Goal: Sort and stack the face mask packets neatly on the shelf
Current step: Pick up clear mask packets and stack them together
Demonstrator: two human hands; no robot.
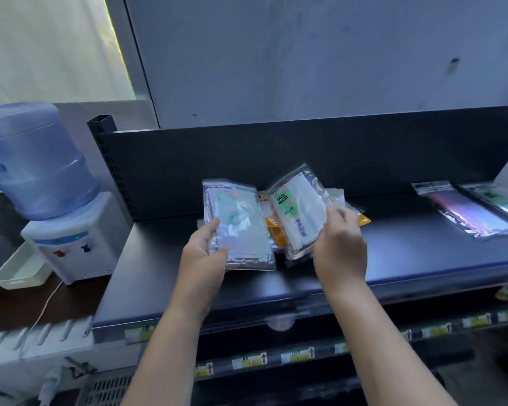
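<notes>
shelf: one dark top board with a dark back panel; all places below are given relative to it.
left hand: one, over the middle of the shelf, left of the right hand.
left-hand fingers: curled partway, thumb on top, grasping the left edge of the green packet.
green packet: one clear packet with a pale green mask inside, held tilted just above the shelf middle; whether more packets lie stacked beneath it cannot be told.
right hand: one, over the middle of the shelf.
right-hand fingers: closed in a pinch on the right edge of the face mask packet.
face mask packet: one clear packet with a green label reading "face mask", raised and tilted above the shelf middle, near the green packet.
orange packets: at least two, lying flat on the shelf middle under and behind the held packets; exact count unclear.
side packets: two clear packets lying flat, side by side, at the right end of the shelf.
water dispenser: one, with a blue bottle, on a desk left of the shelf.
white tray: one, touching the dispenser, left of the shelf.
</notes>
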